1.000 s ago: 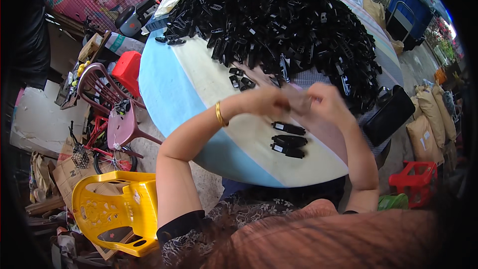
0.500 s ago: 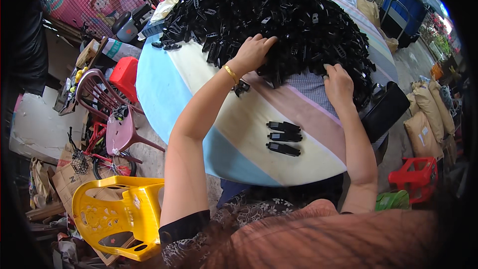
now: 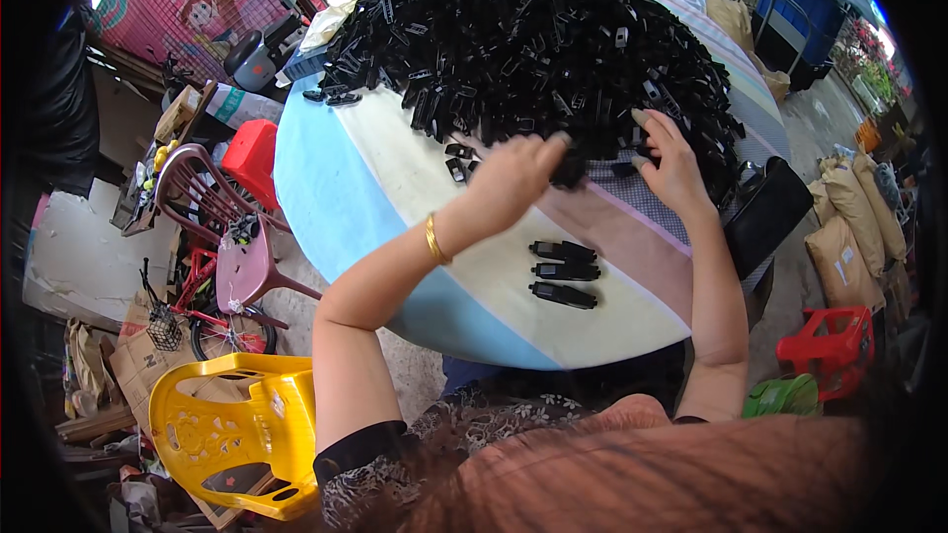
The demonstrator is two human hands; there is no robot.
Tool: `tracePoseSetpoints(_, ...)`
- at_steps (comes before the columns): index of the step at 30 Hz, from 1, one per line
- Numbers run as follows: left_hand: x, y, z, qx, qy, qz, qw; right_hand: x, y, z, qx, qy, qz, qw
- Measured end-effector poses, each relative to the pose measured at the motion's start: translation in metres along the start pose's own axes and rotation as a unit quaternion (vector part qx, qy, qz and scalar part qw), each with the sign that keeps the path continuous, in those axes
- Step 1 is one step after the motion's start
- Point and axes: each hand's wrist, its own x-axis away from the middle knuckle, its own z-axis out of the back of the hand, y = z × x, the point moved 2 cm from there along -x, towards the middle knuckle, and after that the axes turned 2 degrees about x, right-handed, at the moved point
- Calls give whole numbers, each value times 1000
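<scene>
A large heap of small black plastic parts covers the far half of the round table. My left hand, wearing a gold bangle, is at the heap's near edge. Its fingers are curled and slightly blurred, with a dark clump of black plastic parts at their tips. At the heap's right front edge is my right hand, thumb and forefinger apart, black pieces showing between them. Nearer me, three long black plastic parts lie side by side on the striped cloth.
A black case lies at the table's right edge. To the left stand a yellow plastic chair, a pink chair and a red stool. Brown sacks and another red stool are on the right.
My left hand has come down and right from the heap, a dark clump at its fingertips. My right hand has shifted slightly up, and its thumb and forefinger now frame black pieces.
</scene>
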Motion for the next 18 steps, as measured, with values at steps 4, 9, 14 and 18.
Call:
tracePoseSetpoints(4, 16, 18, -20, 141, -73, 2, 987, 3, 6, 20, 227, -96, 5, 969)
tracePoseSetpoints(9, 23, 8, -25, 257, -82, 60, 961, 16, 5, 10, 268, -163, 22, 949)
tracePoseSetpoints(14, 32, 7, -23, 261, -95, 105, 955, 15, -13, -1, 187, -172, 52, 966)
tracePoseSetpoints(18, 31, 10, -26, 248, -60, 124, 959, 24, -32, -29, -227, -199, -110, 947)
